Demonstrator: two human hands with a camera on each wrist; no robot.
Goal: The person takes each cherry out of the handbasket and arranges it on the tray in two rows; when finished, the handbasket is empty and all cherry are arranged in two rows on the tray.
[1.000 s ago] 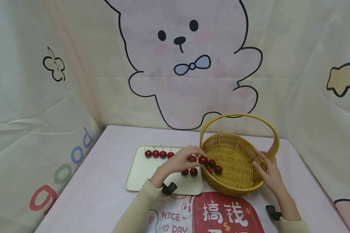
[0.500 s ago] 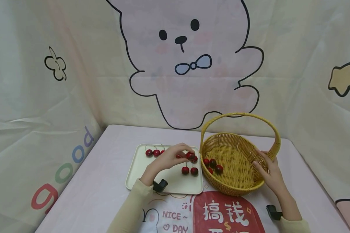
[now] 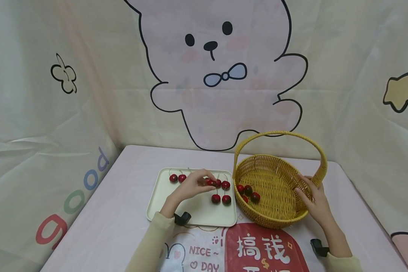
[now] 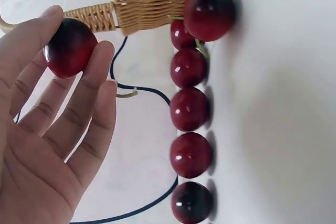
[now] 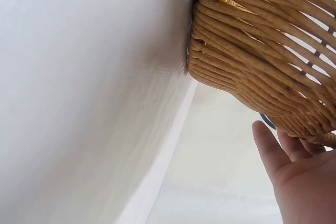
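My left hand (image 3: 193,184) is over the white tray (image 3: 166,207). In the left wrist view, its thumb and fingers pinch a dark red cherry (image 4: 71,48), with a stem showing beyond the fingers. Cherries (image 4: 190,109) stand in a row beside it, partly covered by the hand in the head view. Two more cherries (image 3: 215,198) sit in front of that row. On the right, my right hand (image 3: 314,200) grips the rim of a yellow wicker basket (image 3: 278,223) near the handle's base. Several cherries (image 3: 255,197) lie at the basket's left side.
The basket's tall arched handle (image 3: 278,133) rises above its opening. The tray's right edge lies close against the basket. Both stand on a pale tablecloth (image 3: 122,211) with a red printed patch (image 3: 265,245) in front. A bear-printed cloth (image 3: 221,109) hangs behind the table.
My left hand has moved left from the basket's edge to over the tray's back row. One cherry more shows clearly resting inside the basket. The right hand keeps its hold on the rim.
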